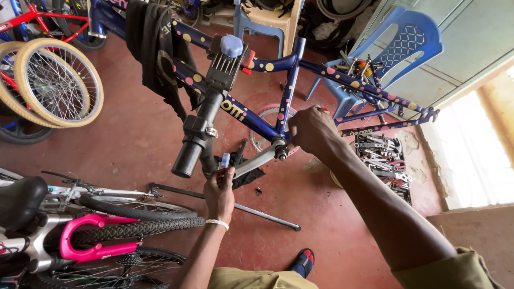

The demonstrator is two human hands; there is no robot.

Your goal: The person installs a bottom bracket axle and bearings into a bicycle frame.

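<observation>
Blue frame: a blue bike frame [326, 72] with coloured dots is clamped in a black repair stand [206, 115], wheels off, over a red floor [134, 139].
Step in hand: judging from where both hands sit, the work is on the crank and bottom bracket area, with one hand steadying the crank arm while the other works at the axle.
Left hand: the left hand [219, 187] is closed around the lower end of the silver crank arm [257, 159], fingers wrapped, with a small pale blue item pinched at its top; what that item is cannot be told.
Right hand: the right hand [313, 129] is clenched just beside the bottom bracket [280, 151], on the side of the pinkish chainring [267, 119]; a bit of red shows past the knuckles, possibly a tool handle, but the grip hides it.
Next move, as a judgement: turning at the axle would call for the left hand to hold the crank firm against the twist, and for the frame to stay tight in the stand.
Nearby: a tray of tools [383, 155] lies on the floor by the right forearm; a long metal rod [235, 206] lies below the frame; a blue plastic chair [407, 43] stands behind; a bike with a pink part [91, 243] leans at the left; spare wheels [53, 80] stand at the far left.
</observation>
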